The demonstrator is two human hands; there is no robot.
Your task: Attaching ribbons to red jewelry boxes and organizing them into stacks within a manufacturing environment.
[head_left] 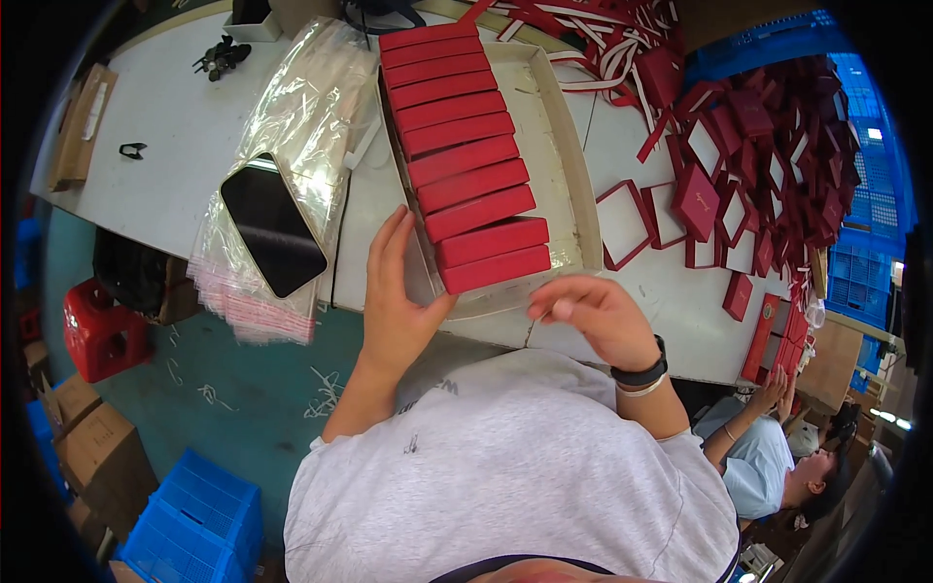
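Red boxes stand on edge in a long row (473,181) inside a shallow pale tray (575,165), packed along its left side, with a bare strip of tray floor to their right. The row's long axis runs lengthwise down the tray, from its far end toward the person, leaning slightly left at the top; each box's own long side lies crosswise to that.

At the tray's near left corner, the left hand (397,325) has a wide grip, fingers up along the left wall and thumb apart from them, near the closest box (496,272). It seems to touch the wall. The right hand (607,325) is at the tray's near edge, right of the row, its grip narrow and curled; whether it pinches anything thin, I cannot tell. From the left grip the row lies ahead and to the right; from the right grip, ahead and to the left. The left hand is nearer.

Left of the tray on the table (160,136), a phone (274,225) rests on clear plastic bags (316,87). Right of the tray are loose red box parts (753,117).
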